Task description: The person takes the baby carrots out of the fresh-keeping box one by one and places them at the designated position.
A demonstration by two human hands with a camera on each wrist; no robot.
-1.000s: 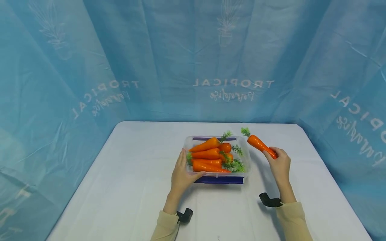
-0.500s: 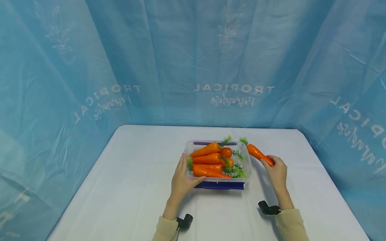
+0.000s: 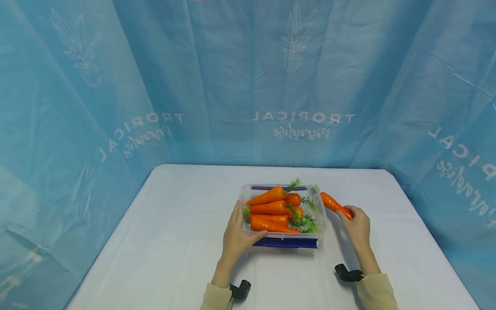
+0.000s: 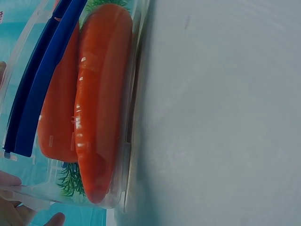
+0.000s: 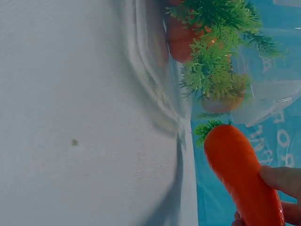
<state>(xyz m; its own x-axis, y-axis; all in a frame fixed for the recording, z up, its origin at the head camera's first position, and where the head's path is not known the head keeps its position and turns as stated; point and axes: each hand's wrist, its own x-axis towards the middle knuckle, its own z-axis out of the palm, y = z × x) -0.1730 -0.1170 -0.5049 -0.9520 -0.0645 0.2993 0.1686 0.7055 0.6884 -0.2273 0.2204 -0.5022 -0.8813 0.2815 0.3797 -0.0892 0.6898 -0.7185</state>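
Observation:
A clear plastic box [image 3: 322,215] with blue clips holds several orange carrots [image 3: 267,207] with green leafy tops. My left hand [image 3: 235,237] rests against the box's left side, fingers along the left wall and thumb at the front left corner of the rim. Just right of the box, my right hand [image 3: 357,226] pinches one carrot [image 3: 334,203] by its tapered end. That carrot slants up and left, its leafy top beside the box's right wall. In the right wrist view, thumb and fingers hold the carrot [image 5: 240,169] near the box's side.
A white table [image 3: 182,241] lies under the box. Blue curtains [image 3: 217,86] with white print hang behind and on both sides. A long blue clip [image 3: 286,243] juts out from the box's front. Each wrist wears a black camera mount [image 3: 347,274].
The carrot in my right hand has come lower beside the box, its top now by the right rim. The left hand keeps its place on the box. The head view has tilted up slightly.

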